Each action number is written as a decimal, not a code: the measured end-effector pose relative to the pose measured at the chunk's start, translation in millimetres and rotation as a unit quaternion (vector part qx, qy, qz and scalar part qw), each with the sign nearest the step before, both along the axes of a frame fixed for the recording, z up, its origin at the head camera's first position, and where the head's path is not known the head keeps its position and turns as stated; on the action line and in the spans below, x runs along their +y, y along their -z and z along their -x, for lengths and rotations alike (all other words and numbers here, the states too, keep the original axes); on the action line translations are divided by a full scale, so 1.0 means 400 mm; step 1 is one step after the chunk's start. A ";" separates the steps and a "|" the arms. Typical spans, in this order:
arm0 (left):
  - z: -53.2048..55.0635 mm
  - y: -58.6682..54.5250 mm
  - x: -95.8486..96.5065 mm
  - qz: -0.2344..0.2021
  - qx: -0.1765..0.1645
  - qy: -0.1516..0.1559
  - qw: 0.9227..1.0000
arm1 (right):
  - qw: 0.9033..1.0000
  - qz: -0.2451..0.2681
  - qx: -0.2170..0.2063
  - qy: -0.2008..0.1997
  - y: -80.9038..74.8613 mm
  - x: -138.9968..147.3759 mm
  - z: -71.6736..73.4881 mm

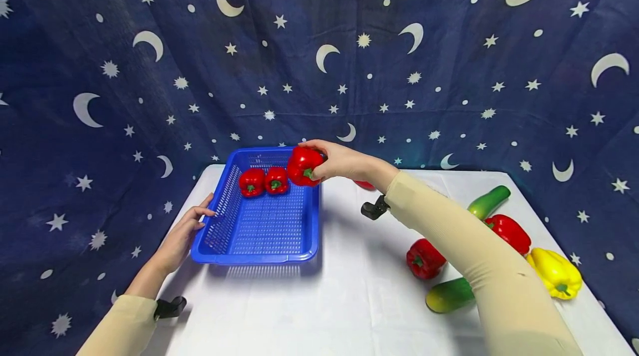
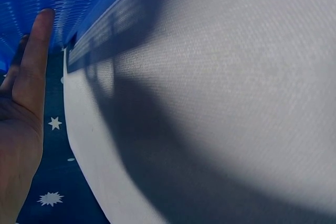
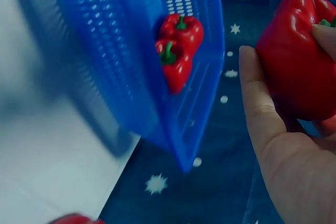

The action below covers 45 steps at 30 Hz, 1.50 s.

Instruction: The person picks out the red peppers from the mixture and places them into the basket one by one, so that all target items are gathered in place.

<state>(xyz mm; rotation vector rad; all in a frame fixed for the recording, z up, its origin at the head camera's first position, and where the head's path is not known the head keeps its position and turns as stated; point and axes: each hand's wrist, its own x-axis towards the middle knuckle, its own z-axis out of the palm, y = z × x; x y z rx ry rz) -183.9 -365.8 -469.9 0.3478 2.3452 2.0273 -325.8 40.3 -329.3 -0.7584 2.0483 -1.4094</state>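
My right hand [image 1: 344, 162] grips a red bell pepper [image 1: 302, 164] over the back right rim of a blue plastic basket [image 1: 312, 234]. In the right wrist view the pepper [image 3: 296, 59] sits between thumb and fingers, its green stem partly behind the thumb. Two more red bell peppers, one on the left [image 1: 252, 182] and one beside it [image 1: 277, 179], lie in the back of the basket. My left hand [image 1: 182, 234] rests against the basket's left side, fingertips at the rim. The left wrist view shows a straight digit touching the outer wall.
On the white-covered table [image 1: 349, 300], a red pepper [image 1: 425, 259], a green cucumber [image 1: 451, 295], a second cucumber [image 1: 489, 202], another red pepper [image 1: 510, 234] and a yellow pepper [image 1: 555, 273] lie around my right forearm. A starry curtain [image 1: 299, 95] hangs behind.
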 end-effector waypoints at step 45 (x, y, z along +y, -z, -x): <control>0.005 0.003 -0.002 0.011 -0.007 -0.015 1.000 | 0.994 -0.016 -0.105 -0.023 0.168 -0.393 0.022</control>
